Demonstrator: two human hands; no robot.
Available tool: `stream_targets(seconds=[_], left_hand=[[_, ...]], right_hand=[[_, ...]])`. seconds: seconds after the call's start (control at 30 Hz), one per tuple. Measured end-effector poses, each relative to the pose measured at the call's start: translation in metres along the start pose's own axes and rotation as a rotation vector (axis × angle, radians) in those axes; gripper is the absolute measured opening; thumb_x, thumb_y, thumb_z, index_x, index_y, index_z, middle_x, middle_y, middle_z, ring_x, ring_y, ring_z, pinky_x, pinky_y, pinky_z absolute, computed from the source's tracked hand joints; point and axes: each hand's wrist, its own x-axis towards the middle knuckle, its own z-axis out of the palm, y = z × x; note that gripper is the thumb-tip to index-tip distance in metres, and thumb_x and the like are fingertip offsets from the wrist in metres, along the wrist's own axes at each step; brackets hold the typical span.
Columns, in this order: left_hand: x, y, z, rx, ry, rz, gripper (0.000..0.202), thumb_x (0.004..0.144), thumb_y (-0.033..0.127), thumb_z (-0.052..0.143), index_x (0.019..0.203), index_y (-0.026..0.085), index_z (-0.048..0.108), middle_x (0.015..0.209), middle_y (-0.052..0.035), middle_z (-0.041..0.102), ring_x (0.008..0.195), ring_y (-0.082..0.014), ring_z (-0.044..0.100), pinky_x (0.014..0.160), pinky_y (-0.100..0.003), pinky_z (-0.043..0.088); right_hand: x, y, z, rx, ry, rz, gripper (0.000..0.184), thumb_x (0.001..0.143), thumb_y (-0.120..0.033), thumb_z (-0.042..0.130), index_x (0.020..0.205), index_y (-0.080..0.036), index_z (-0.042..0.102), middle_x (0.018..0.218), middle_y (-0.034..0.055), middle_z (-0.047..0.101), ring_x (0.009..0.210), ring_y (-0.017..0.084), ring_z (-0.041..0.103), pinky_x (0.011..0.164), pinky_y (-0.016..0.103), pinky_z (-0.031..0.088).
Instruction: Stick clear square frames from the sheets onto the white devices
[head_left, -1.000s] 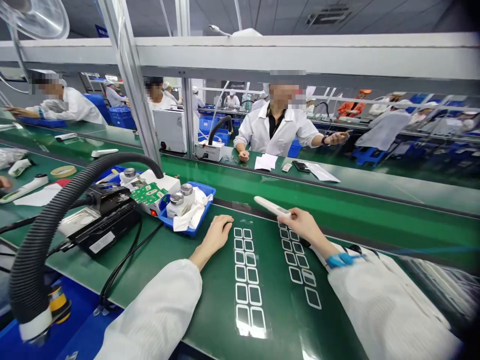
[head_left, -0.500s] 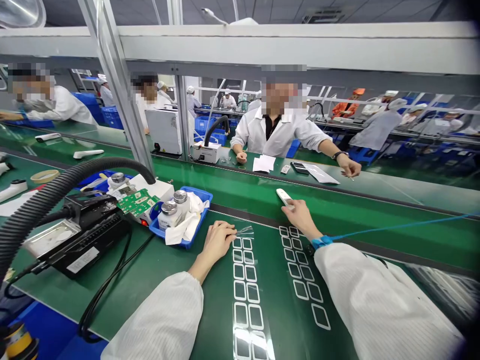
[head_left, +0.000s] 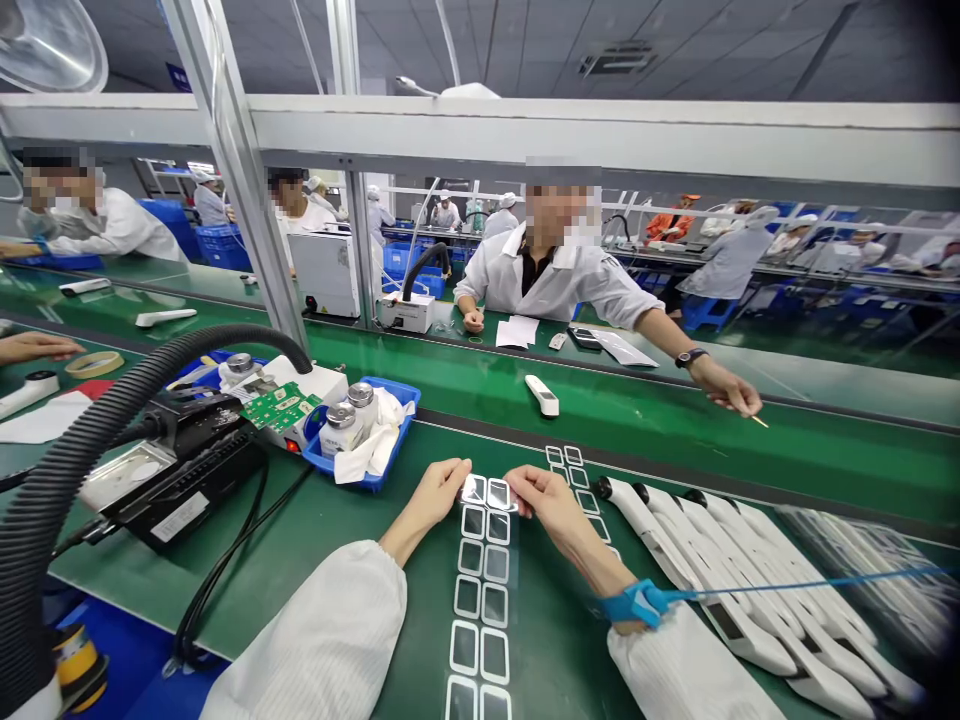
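Observation:
A clear film strip with two columns of white-rimmed rectangular lens covers (head_left: 480,600) stretches toward me on the green bench. At its far end, my left hand (head_left: 439,492) pinches the left corner between thumb and fingers. The opposite corner is gripped by my right hand (head_left: 546,500), which wears a blue wrist strap; its fingertips are closed on the film edge. Partly behind that forearm lies a second strip of the same white-rimmed covers (head_left: 574,475). One white handheld device (head_left: 541,396) rests alone on the green belt, beyond both hands.
Several white handheld devices (head_left: 742,580) lie side by side at right, next to blurred stacked clear packaging (head_left: 874,570). To the left stand a blue tray (head_left: 411,400) with metal-capped bottles, a black hose (head_left: 150,370) and a black machine (head_left: 187,490). A co-worker (head_left: 536,265) sits opposite.
My right hand has let go of the white device on the belt and come back to the film strip. The strip's far end is now held in both hands. The co-worker's arm reaches further right.

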Motion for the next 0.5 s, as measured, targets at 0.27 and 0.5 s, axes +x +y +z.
stream_targets(seconds=[0.27, 0.5], left_hand=[[-0.005, 0.004, 0.014, -0.256, 0.099, -0.214, 0.061, 0.077, 0.076, 0.049, 0.093, 0.017, 0.047, 0.077, -0.0046, 0.063, 0.051, -0.0146, 0.058, 0.045, -0.027, 0.047], [-0.008, 0.014, 0.018, -0.328, 0.047, -0.198, 0.054, 0.066, 0.063, 0.072, 0.080, 0.011, 0.064, 0.088, -0.0104, 0.067, 0.077, -0.0206, 0.064, 0.058, -0.028, 0.055]], right_hand=[[0.004, 0.018, 0.002, 0.123, 0.307, -0.144, 0.039, 0.071, -0.050, 0.069, 0.085, -0.017, 0.054, 0.056, -0.0030, 0.051, 0.047, 0.010, 0.039, 0.047, 0.024, 0.029], [-0.004, 0.019, 0.001, -0.011, 0.339, -0.246, 0.024, 0.083, -0.041, 0.059, 0.087, -0.018, 0.053, 0.064, -0.0006, 0.054, 0.052, 0.012, 0.045, 0.049, 0.025, 0.033]])
